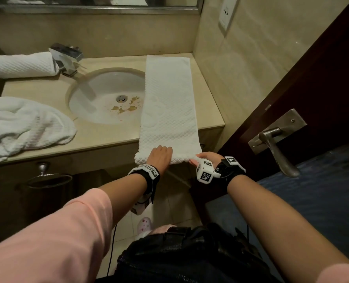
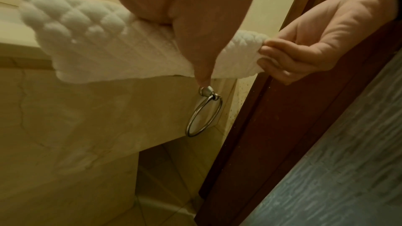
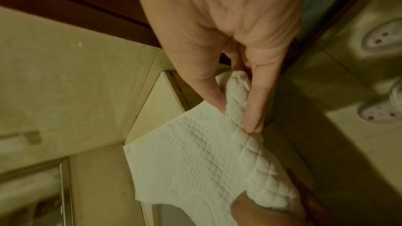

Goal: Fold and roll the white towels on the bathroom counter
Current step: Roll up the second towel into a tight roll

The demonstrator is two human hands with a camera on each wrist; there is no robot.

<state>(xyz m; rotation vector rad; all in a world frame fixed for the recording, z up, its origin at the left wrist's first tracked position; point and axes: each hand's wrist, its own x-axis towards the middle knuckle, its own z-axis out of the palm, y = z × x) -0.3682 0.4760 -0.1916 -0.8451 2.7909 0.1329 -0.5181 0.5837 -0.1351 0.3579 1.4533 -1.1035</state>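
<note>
A long white quilted towel (image 1: 168, 103) lies folded into a narrow strip on the counter (image 1: 100, 137), right of the sink, reaching from the back wall to the front edge. Its near end hangs over the edge and is curled into a small roll. My left hand (image 1: 161, 154) grips that rolled end from above, with the thumb tucked under the towel (image 2: 91, 40) in the left wrist view. My right hand (image 1: 198, 158) pinches the roll's right corner between thumb and fingers (image 3: 252, 119), where the towel (image 3: 195, 157) bunches up.
A rolled white towel (image 1: 20, 65) lies at the back left beside the faucet (image 1: 66, 56). A crumpled white towel (image 1: 24, 123) sits left of the sink (image 1: 106, 94). A dark door with a lever handle (image 1: 275, 144) stands close on the right. A metal towel ring (image 2: 204, 114) hangs below the counter's edge.
</note>
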